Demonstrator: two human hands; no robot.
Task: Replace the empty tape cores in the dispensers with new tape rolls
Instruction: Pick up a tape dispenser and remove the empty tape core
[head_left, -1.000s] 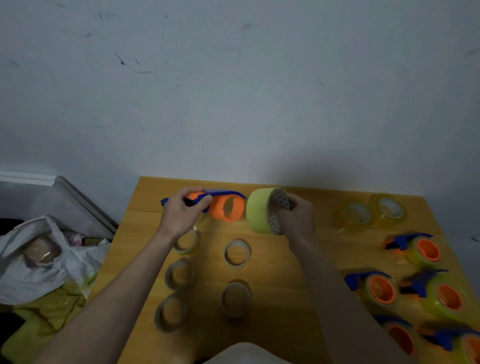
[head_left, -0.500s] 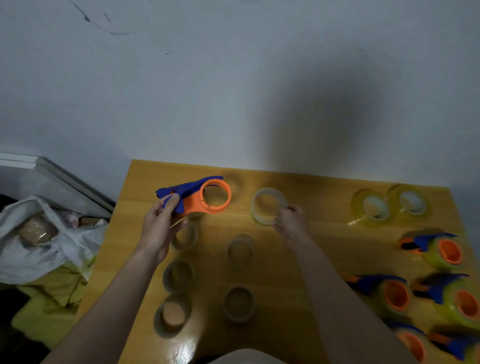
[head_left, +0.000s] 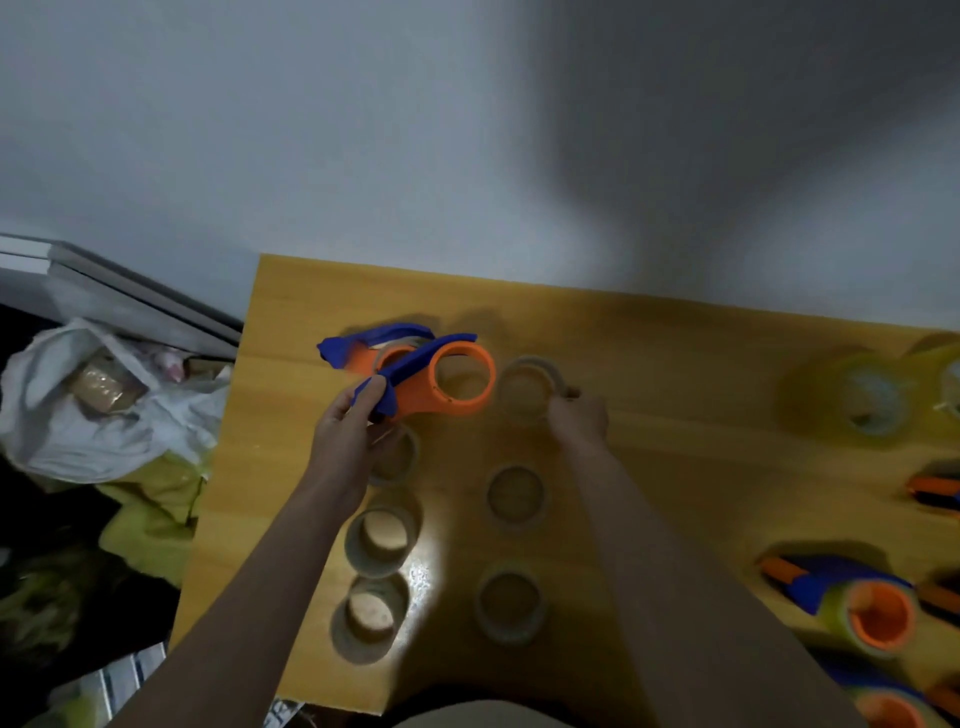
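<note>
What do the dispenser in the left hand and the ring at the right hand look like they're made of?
Dispenser: looks like moulded plastic, smooth, in solid orange and blue. Ring at the right hand: probably a cardboard core, dull tan and thin-walled; motion blur leaves it uncertain. The left hand grips the dispenser's blue handle.

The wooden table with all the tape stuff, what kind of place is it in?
Probably a plain home or small workroom, not a shop. The wooden table stands against a bare grey wall, and a white plastic bag lies beside it with clutter.
</note>
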